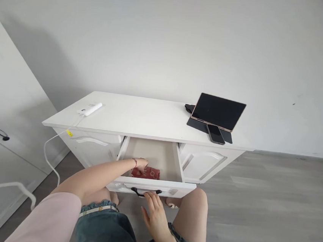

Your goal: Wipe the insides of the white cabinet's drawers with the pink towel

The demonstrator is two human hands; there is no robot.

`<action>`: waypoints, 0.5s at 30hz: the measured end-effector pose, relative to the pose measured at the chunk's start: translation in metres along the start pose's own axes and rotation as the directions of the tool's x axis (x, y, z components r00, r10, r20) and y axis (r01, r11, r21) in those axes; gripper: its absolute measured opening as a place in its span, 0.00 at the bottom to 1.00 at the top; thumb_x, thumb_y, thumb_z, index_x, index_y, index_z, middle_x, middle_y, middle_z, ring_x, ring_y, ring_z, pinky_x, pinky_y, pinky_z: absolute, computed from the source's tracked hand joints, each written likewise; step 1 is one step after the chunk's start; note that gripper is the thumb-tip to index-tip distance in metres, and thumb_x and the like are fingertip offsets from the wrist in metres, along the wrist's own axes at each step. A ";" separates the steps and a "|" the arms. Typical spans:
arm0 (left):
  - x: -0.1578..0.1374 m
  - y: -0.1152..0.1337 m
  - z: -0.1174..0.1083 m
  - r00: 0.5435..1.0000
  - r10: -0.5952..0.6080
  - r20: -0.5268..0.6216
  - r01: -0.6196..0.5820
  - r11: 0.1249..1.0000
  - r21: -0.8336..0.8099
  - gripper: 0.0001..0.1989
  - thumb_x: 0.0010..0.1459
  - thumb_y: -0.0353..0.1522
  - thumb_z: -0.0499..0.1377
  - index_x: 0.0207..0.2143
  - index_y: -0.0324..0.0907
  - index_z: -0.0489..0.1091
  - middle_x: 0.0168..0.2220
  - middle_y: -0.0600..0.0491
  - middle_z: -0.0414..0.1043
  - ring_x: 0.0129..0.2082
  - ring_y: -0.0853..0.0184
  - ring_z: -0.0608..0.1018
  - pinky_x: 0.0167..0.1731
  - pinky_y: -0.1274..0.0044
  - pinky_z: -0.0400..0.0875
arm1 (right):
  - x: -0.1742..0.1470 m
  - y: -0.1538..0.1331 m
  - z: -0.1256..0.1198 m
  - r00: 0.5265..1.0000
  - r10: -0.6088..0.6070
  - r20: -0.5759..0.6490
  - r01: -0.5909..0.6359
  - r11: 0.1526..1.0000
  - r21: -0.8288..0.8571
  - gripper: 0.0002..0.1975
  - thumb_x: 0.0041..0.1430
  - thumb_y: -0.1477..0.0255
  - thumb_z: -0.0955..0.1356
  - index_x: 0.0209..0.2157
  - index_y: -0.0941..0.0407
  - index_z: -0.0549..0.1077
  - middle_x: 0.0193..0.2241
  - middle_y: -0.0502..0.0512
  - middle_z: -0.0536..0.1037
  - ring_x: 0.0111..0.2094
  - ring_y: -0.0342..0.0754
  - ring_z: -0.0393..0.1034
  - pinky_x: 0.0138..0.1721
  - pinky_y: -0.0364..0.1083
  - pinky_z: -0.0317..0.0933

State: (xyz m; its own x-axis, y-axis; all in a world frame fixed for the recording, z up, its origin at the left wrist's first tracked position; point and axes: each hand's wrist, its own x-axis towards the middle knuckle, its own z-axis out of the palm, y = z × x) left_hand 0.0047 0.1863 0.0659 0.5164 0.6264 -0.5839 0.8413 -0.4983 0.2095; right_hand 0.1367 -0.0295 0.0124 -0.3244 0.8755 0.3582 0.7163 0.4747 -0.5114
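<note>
An open white drawer (172,158) juts out from the middle of the white desk. My left hand (142,164) reaches into it and is closed on a folded red patterned cloth (153,173), which lies near the drawer's front left; some of its fingers are hidden. A thin red bracelet is on the left wrist. At the drawer's front, my right hand (155,211) has its fingers stretched out and its thumb apart. Its fingertips touch or lie just over the black handle (137,192); I cannot tell how firmly.
On the desk top (139,113), a tablet (218,112) stands on a dark cover, with a phone (215,134) in front and a black item (189,108) behind. At the left lies a white power strip (91,109) with a cable (45,151). A white cabinet (12,95) stands left.
</note>
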 end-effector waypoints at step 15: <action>-0.128 0.012 -0.056 0.847 -0.037 -0.531 -0.125 0.956 -0.265 0.16 0.48 0.35 0.56 0.41 0.41 0.67 0.36 0.52 0.73 0.34 0.64 0.74 0.35 0.75 0.67 | -0.007 0.005 0.024 0.997 -0.007 -0.081 0.003 0.998 -0.058 0.27 0.55 0.83 0.61 0.57 0.57 0.60 0.51 0.61 0.69 0.55 0.53 0.60 0.54 0.56 0.63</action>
State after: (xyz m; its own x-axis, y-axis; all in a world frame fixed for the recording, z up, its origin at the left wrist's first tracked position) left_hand -0.0419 0.1337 0.1876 0.4912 0.8668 -0.0860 0.7824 -0.3957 0.4809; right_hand 0.1274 -0.0313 -0.0114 -0.2785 0.8618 0.4240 0.7501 0.4709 -0.4644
